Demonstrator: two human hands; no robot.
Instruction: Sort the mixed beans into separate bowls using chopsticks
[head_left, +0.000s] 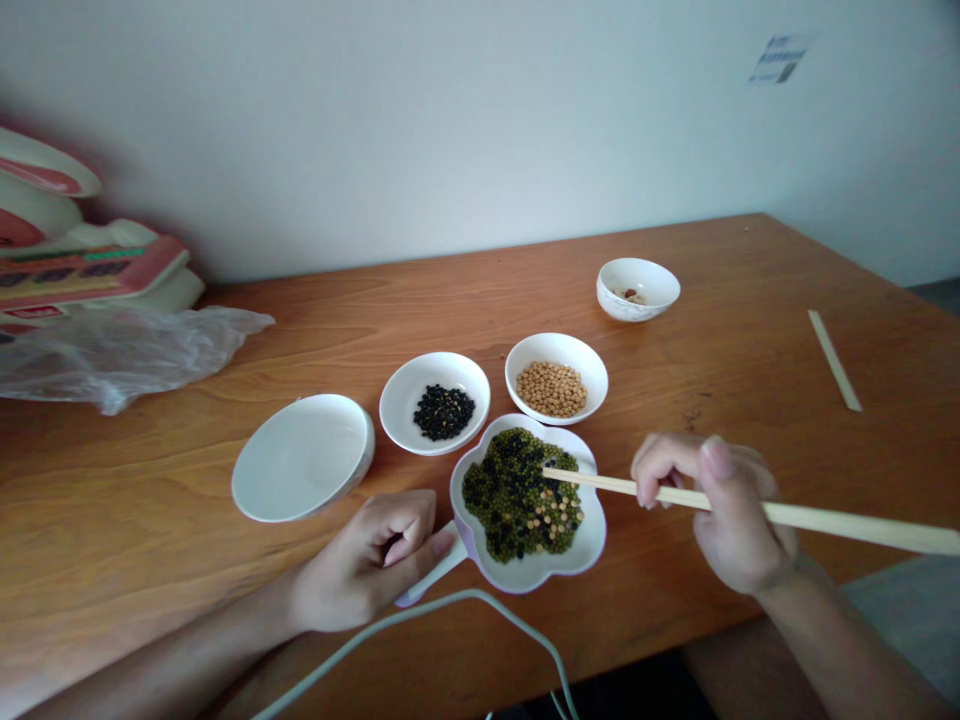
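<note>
A white flower-shaped dish (pixel 596 535) with a lilac rim and a handle (pixel 439 573) holds mixed green beans, black beans and yellow soybeans. My left hand (pixel 371 560) is closed on that handle, thumb along its top. Chopsticks (pixel 817 517) are gripped in my right hand (pixel 724 505), their tips among the beans in the dish. Just behind the dish stand a white bowl (pixel 394 405) with black beans (pixel 444 412) and another white bowl (pixel 596 365) with soybeans (pixel 553 389).
A large white bowl (pixel 304 455) stands at the left. Farther back is a small patterned bowl (pixel 637 310) with a few bits inside. A flat pale strip (pixel 835 360) lies at the right. A plastic bag (pixel 142 350) lies at the far left; a pale cable (pixel 450 597) crosses the front.
</note>
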